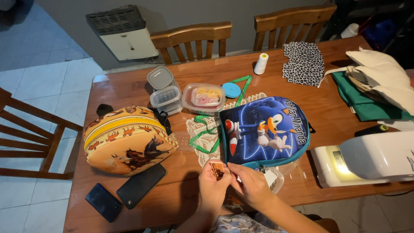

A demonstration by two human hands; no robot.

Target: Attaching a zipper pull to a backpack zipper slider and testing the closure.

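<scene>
Both hands meet at the near edge of the desk (302, 190). Left hand (212, 186) has fingers pinching a small orange-brown patch (217, 168), held upright just above the desk, right in front of the blue backpack. Right hand (252, 185) has fingers pressed together at the patch's right edge, touching it; thumb under, fingertips on top. Patterned cloth on the lap below, partly cut off by the frame.

Just beside the right hand: a clear plastic tub (274, 177), half under the blue cartoon backpack (263, 131), which lies flat. Left of the hands: a black case (141, 184) and a dark phone (103, 202), near each other, not touching as far as I can tell. Behind them an orange horse-print backpack (127, 140) on its side.

Right edge: a white sewing machine (371, 159), lamp lit.

Mid desk: a lace doily (199, 133) with green measuring tape (206, 131) looped over it, a blue round lid (231, 89), clear food containers (203, 97), two stacked grey-lid boxes (164, 88).

Far side: a white thread spool (261, 63) upright, leopard-print cloth (304, 62), green fabric (362, 101) under a cream bag (381, 77). Two wooden chairs (192, 41) beyond, a wall heater (123, 32) behind.
</scene>
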